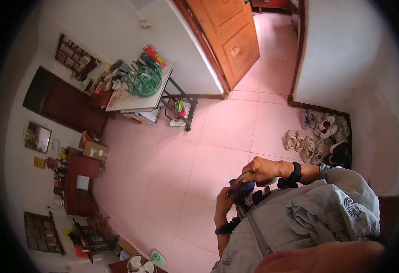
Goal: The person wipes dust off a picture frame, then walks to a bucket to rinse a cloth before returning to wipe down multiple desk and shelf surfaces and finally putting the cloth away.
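Note:
Both hands are together in front of my waist, over the pink tiled floor. In my right hand (261,170) is the tan strip-like edge (245,177) of a dark blue and purple item (245,188), possibly a shoe. My left hand (224,202) grips its purple end from the other side. Blur and the fingers hide much of its shape. Just below my right hand, a small light-edged thing (267,182) shows partly; I cannot tell what it is. Black bands (292,175) circle both wrists. Checked cloth (243,211) shows beneath the item, beside my grey jacket (288,211).
Several pairs of shoes (313,150) line the wall at right. An orange wooden door (231,47) stands ajar ahead. A wheeled table (167,73) bears a green basket (143,80). A wooden desk (83,170), a cardboard box (96,151) and a fan (141,264) are at left.

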{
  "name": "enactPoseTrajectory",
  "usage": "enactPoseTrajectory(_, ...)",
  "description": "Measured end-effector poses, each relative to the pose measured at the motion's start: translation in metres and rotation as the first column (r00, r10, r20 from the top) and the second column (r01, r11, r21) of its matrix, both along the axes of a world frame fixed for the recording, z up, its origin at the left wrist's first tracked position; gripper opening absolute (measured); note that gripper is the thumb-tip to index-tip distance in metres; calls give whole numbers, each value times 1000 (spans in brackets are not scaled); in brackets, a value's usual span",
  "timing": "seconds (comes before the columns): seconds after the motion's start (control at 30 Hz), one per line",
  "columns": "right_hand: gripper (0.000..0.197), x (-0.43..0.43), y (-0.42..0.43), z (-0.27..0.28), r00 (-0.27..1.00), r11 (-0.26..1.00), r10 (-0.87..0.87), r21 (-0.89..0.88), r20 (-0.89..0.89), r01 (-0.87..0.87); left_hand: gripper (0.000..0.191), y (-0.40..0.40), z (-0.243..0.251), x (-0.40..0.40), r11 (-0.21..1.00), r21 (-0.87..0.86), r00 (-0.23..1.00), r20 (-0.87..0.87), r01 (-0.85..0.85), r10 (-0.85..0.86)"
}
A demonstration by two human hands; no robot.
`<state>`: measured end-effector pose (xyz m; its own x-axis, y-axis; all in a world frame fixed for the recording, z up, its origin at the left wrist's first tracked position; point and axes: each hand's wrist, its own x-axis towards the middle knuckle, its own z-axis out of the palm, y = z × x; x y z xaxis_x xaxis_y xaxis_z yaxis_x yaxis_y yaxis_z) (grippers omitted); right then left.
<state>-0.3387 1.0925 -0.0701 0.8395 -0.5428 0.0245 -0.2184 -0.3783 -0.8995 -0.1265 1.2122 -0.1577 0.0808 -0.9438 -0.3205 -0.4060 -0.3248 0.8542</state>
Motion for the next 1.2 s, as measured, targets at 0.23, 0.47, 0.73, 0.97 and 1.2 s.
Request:
enactPoseTrajectory(0.23, 20, 60, -69, -10, 997, 992, 33, -119, -63, -40, 27, -65, 29, 88, 919, -355, 969, 105, -173, 223)
enactPoseTrajectory(0.47, 28, 143, -135, -24, 942, 996, 77, -14, -328, -87, 35, -143, 68, 181, 859, -509, 964, 194, -59, 181)
enactPoseTrajectory(0.73, 24, 275, -195, 2, 916, 984, 181, 71, -358, -166, 32, -190, 92, 288, 957, -151, 965, 57, -246, 257)
enactPoseTrajectory(0.97, 22, 358, -262, -29, 976, 924, 210, 316, 54, -216, 30, -202, 35, 364, 943, -114, 950, -18, -312, 313)
enactPoseTrajectory(1.2, 18, 490, -353, -55, 966, 943, 207, 232, 153, -239, 29, -263, 52, 446, 940, -124, 936, 117, -318, 332)
